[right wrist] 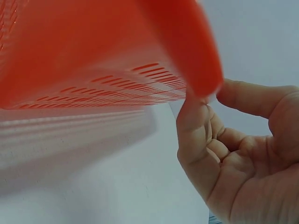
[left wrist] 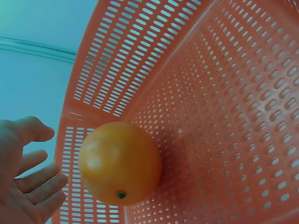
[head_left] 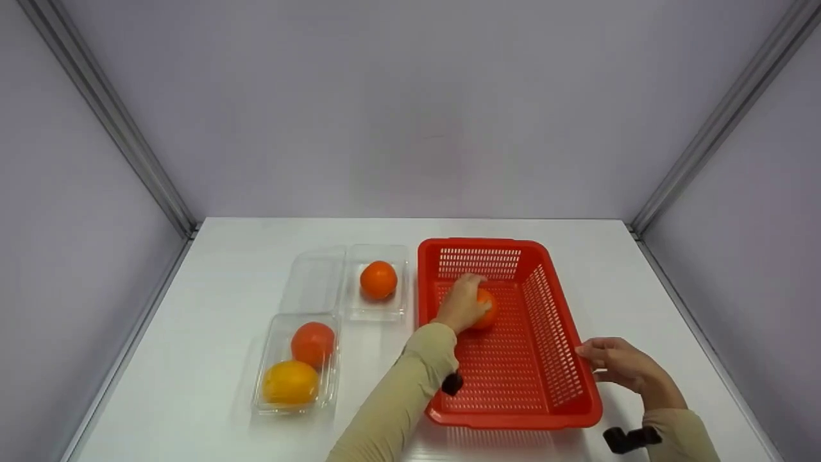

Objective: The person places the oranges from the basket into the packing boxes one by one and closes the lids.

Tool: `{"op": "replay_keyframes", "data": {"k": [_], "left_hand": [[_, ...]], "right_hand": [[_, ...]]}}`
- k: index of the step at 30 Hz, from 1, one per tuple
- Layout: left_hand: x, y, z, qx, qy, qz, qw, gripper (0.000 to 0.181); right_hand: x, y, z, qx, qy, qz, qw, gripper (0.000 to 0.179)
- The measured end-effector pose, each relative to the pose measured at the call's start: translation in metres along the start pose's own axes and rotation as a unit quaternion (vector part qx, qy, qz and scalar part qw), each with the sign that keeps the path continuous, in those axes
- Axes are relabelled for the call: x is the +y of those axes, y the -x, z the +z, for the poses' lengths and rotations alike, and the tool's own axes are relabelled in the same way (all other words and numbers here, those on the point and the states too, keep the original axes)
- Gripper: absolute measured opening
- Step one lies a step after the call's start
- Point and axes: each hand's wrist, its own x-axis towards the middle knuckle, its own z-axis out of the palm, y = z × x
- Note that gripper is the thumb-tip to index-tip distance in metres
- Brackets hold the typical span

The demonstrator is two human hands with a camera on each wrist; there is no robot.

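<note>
Inside a red plastic basket [head_left: 503, 419] with slotted walls lies an orange [head_left: 490, 312]. My left hand [head_left: 463, 304] reaches into the basket right beside this orange. In the left wrist view the fingers of that hand [left wrist: 32, 175] are spread and loosely bent, with a gap between them and the orange [left wrist: 120, 163]. A small green stem spot shows on the fruit. On the basket's right side my right hand [head_left: 619, 362] pinches the rim between thumb and fingers, as the right wrist view also shows at the rim [right wrist: 205, 70].
Left of the basket, a clear plastic container [head_left: 378, 313] holds another orange [head_left: 378, 280]. Nearer me, a second clear container [head_left: 272, 333] holds a red-orange round fruit [head_left: 313, 344] and a yellow fruit [head_left: 290, 383]. Pale walls [head_left: 410, 115] enclose the white table [head_left: 192, 333].
</note>
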Motion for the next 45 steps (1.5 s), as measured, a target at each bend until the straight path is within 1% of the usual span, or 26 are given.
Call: {"op": "replay_keyframes", "data": {"k": [2, 6, 12, 16, 20, 26, 29, 32, 41, 45], "left_hand": [[-0.002, 0.000, 0.003, 0.001, -0.011, -0.004, 0.9999, 0.049], [-0.005, 0.002, 0.007, -0.005, -0.028, -0.022, 0.9994, 0.058], [-0.010, 0.003, 0.010, -0.008, -0.029, -0.032, 0.9990, 0.071], [-0.011, 0.002, 0.012, -0.009, -0.034, -0.040, 0.9986, 0.080], [-0.013, 0.002, 0.014, -0.018, -0.036, -0.046, 0.9981, 0.084], [-0.016, 0.001, 0.016, -0.028, -0.036, -0.048, 0.9978, 0.088], [-0.016, 0.000, 0.016, -0.033, -0.046, -0.051, 0.9971, 0.090], [-0.017, 0.000, 0.016, -0.034, -0.058, -0.048, 0.9966, 0.090], [-0.018, 0.000, 0.020, -0.041, -0.080, -0.045, 0.9950, 0.084], [-0.018, 0.000, 0.022, -0.046, -0.074, -0.043, 0.9952, 0.080]], "right_hand": [[0.000, 0.000, 0.000, 0.001, 0.000, 0.001, 1.0000, 0.026], [0.000, -0.001, 0.001, -0.003, -0.001, -0.002, 1.0000, 0.028], [0.000, 0.000, 0.002, -0.014, -0.007, -0.009, 0.9998, 0.025], [-0.001, 0.000, 0.002, -0.011, -0.008, -0.007, 0.9999, 0.024], [-0.001, 0.001, 0.002, -0.010, -0.014, -0.006, 0.9998, 0.023], [0.000, 0.001, 0.002, -0.015, -0.019, -0.009, 0.9997, 0.022], [0.000, 0.001, 0.002, -0.016, -0.019, -0.011, 0.9996, 0.022], [0.001, 0.000, 0.002, -0.017, -0.019, -0.013, 0.9996, 0.021], [0.002, -0.001, 0.002, -0.005, -0.009, -0.005, 0.9999, 0.024], [0.002, -0.001, 0.001, -0.006, -0.010, -0.006, 0.9999, 0.024]]}}
